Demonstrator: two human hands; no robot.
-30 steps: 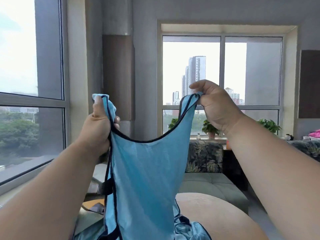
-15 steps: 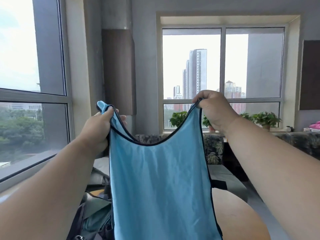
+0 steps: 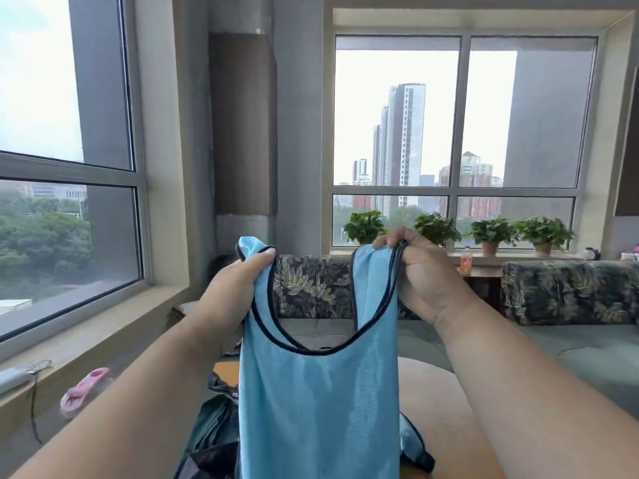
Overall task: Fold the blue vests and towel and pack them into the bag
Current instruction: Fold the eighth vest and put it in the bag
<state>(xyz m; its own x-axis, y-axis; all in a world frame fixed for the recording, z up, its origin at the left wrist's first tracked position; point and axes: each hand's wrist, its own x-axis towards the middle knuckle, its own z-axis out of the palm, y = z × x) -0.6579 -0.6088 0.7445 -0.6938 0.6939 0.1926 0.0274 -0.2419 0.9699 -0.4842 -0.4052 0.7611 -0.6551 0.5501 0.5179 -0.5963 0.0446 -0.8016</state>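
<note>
A light blue vest (image 3: 321, 402) with dark trim hangs in the air in front of me, held up by its two shoulder straps. My left hand (image 3: 231, 292) grips the left strap, and my right hand (image 3: 422, 278) grips the right strap. The vest's lower part drops out of view at the bottom edge. A dark bag (image 3: 214, 426) lies below and left of the vest, partly hidden behind it. Another bit of blue fabric (image 3: 415, 444) shows at the vest's right side on the round wooden table (image 3: 435, 402).
A grey sofa with leaf-patterned cushions (image 3: 570, 292) stands beyond the table. Potted plants (image 3: 491, 233) and an orange bottle (image 3: 466, 261) line the far windowsill. A pink object (image 3: 83, 390) lies by the left window ledge.
My hands have come lower and closer together with the vest. The view has tilted down, so the bag and table show more.
</note>
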